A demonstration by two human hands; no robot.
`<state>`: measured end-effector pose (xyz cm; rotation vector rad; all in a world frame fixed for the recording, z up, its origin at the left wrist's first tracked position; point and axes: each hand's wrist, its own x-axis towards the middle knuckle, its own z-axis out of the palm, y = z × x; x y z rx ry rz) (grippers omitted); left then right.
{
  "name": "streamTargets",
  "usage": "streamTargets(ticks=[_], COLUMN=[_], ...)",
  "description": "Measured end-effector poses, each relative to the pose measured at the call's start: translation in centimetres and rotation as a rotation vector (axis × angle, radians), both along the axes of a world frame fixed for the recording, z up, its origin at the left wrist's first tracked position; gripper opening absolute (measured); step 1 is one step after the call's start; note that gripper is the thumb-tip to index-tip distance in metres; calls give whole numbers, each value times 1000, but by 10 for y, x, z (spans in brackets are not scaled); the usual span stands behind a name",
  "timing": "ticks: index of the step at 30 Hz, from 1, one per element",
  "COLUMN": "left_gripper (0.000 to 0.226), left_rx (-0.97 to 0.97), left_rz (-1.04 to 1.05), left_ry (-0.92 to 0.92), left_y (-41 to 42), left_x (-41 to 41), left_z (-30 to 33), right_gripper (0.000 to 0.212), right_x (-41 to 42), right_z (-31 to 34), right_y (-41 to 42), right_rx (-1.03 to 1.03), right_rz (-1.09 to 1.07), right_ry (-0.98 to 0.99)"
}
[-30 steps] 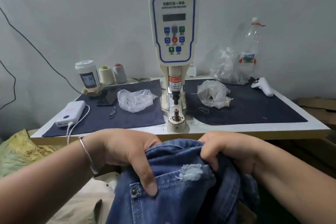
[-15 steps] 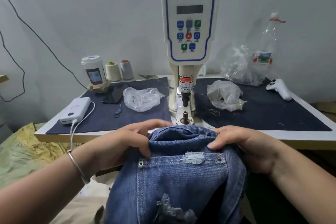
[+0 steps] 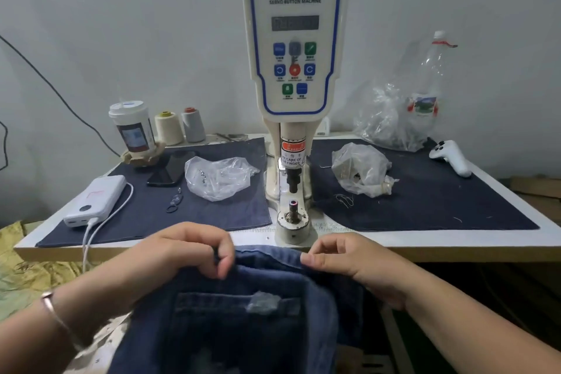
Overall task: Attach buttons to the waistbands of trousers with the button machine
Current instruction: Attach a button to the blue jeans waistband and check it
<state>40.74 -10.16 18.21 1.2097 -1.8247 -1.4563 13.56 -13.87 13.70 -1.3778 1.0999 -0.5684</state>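
Head view: both hands' grip has shifted the jeans (image 3: 243,313) waistband up toward the button machine (image 3: 293,215).

Trousers (image 3: 243,328): blue denim, matt, coarse weave, w/ frayed pale patch at pocket edge. Button machine (image 3: 294,39): cream plastic housing, smooth, slight sheen; lower die (image 3: 293,215) bare metal, dull and worn. Table (image 3: 455,241): pale laminate top, smooth, w/ dark matt cloth mats (image 3: 425,200) left and right. Bags (image 3: 218,176): thin clear plastic, crinkled, glossy. Power bank (image 3: 97,200): white plastic, smooth. Bracelet (image 3: 57,317) on left wrist: polished metal.
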Motion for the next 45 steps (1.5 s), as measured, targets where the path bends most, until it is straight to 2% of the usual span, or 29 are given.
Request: streamTargets(ticks=[2,4,6,8,11,13,17,22,26,27,32,35,40,45], left_gripper=[12,13,9,27,49,52,24,18,19,20,12,15,14,16], left_rx=[-64,-104,-137,-208,-341,-366,-463,-452,-415,-413,-403,-399,-388,-395], left_rz=[13,51,130,207,331,481,658,762,775,773,771,775,770,804], left_ry=[-51,-86,-119,-162,-197,-214,-472,-538,-500,-489,-450,-440,-417,-446], left_y=[-5,-11,-21,-35,-65,-89,-130,-154,-162,-162,-160,-161,-158,-161], left_x=[13,23,28,28,23,20,10,2,4,5,4,5,3,5], left_z=[5,8,7,5,-4,-18,-55,-91,-98,-98,-97,-97,-95,-100], right_gripper=[33,16,15,16,29,32,28,23,40,40,34,26,32,19], right_x=[-8,-23,-42,-58,-70,-68,-58,-49,-46,-45,-47,-48,-50,-50], right_z=[-4,-13,-18,-20,-23,-23,-19,-19,-6,-4,-4,-11,-16,-26], right_y=[-17,-45,-75,-102,-135,-153,-184,-197,-208,-209,-209,-212,-215,-212], right_rx=[-95,-245,-414,-542,-692,-721,-525,-573,-202,-171,-221,-291,-261,-577], right_rz=[-62,-270,-500,-596,-546,-458,-304,-382,-307,-288,-285,-346,-369,-415], right_ry=[67,175,364,597,763,838,1010,1030,1035,1041,1078,1067,1105,1138])
